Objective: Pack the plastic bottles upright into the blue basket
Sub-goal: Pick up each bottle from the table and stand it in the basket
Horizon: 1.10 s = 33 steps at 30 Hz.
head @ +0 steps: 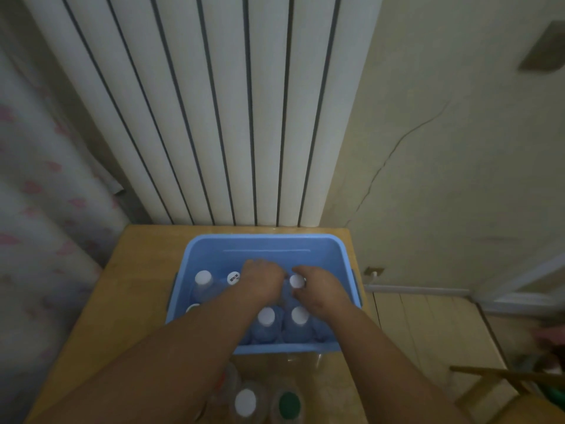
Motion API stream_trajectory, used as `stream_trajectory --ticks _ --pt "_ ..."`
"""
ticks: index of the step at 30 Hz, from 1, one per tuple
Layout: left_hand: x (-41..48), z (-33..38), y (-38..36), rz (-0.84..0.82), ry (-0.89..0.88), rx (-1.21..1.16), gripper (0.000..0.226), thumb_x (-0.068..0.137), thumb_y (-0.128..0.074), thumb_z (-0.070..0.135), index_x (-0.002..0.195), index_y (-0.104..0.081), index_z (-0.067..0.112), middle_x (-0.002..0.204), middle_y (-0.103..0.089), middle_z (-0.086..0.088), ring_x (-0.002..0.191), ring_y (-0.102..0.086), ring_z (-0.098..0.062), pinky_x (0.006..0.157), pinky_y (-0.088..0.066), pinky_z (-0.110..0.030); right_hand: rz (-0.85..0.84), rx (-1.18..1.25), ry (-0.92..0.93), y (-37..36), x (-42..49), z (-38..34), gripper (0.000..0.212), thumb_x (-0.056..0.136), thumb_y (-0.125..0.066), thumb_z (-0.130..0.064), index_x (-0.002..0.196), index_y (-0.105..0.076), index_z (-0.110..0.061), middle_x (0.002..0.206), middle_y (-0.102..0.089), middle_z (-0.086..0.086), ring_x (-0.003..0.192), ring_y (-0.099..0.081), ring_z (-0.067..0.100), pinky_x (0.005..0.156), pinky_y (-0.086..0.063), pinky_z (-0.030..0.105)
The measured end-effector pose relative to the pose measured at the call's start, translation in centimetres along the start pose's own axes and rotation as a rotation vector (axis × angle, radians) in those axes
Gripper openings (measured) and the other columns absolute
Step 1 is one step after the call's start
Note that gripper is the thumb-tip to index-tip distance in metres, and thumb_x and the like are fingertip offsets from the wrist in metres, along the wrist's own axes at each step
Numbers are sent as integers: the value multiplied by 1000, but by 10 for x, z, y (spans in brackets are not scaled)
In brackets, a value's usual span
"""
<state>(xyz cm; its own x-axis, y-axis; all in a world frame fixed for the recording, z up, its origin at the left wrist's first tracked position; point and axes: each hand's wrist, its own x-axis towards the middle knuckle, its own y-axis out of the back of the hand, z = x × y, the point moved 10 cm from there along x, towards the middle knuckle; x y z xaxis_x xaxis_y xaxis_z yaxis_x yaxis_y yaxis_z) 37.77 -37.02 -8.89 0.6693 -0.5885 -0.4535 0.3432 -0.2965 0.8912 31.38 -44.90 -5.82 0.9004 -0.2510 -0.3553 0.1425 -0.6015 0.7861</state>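
Saw white-capped bottle [245,402] and green-capped bottle [289,407] nearest, blurred, cropped by bottom edge, outside blue basket [266,240] on table [137,286]. Counted at least four capped bottles [266,316] upright inside basket, bodies murky. Found right hand [321,289] curled round neck of held bottle [297,281], upright, mid-basket. Could not tell grip of left hand [263,283]: fingers hidden beyond knuckles, possibly touching same bottle.

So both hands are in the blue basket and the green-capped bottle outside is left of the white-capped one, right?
No: the head view shows the green-capped bottle right of the white-capped bottle. Left hand and right hand are in the blue basket.
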Motion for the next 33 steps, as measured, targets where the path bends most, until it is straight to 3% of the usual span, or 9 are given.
stream_trajectory --ticks 4,9,15,22,25,29,33 --pt "-10 -2 9 46 -13 -58 58 77 -71 56 131 -56 39 126 -62 1 118 -56 -23 98 -40 -38 0 -17 -11 4 -9 -1 48 88 -62 -24 134 -51 -19 136 -54 7 124 -51 24 101 -41 34" --pt "-25 -8 18 68 -20 -135 57 82 -68 44 136 -52 37 135 -57 0 123 -52 -24 102 -39 -38 67 -12 -26 14 -23 -5 40 90 -59 -25 129 -55 -19 134 -55 4 121 -53 24 99 -44 35" --pt "-47 -24 36 186 3 -392 49 87 -68 37 134 -54 33 140 -54 3 126 -52 -19 105 -42 -36 113 55 11 21 -38 -15 44 91 -59 -26 134 -52 -22 138 -53 1 123 -53 20 104 -42 35" --pt "-87 -40 44 311 53 -621 40 86 -71 33 125 -61 30 135 -58 2 122 -54 -18 102 -44 -33 159 95 73 23 -58 -30 42 90 -61 -26 131 -55 -22 130 -59 -3 112 -58 16 98 -45 32" --pt "-109 -41 35 334 76 -723 38 86 -72 31 123 -62 30 131 -60 5 114 -59 -17 93 -51 -34 154 92 106 15 -71 -35 40 91 -60 -25 130 -55 -19 129 -60 -2 112 -58 16 95 -42 29" --pt "-135 -39 24 361 80 -753 40 87 -72 27 126 -61 30 133 -59 5 119 -55 -15 99 -46 -30 140 70 141 3 -85 -38 38 91 -59 -26 129 -55 -22 126 -61 -4 110 -58 15 91 -41 26" --pt "-158 -38 12 389 104 -736 40 89 -69 30 127 -61 28 130 -60 4 113 -57 -16 95 -45 -28 139 61 161 -5 -102 -39 36 91 -59 -27 127 -57 -23 124 -61 -3 108 -58 15 89 -43 28"
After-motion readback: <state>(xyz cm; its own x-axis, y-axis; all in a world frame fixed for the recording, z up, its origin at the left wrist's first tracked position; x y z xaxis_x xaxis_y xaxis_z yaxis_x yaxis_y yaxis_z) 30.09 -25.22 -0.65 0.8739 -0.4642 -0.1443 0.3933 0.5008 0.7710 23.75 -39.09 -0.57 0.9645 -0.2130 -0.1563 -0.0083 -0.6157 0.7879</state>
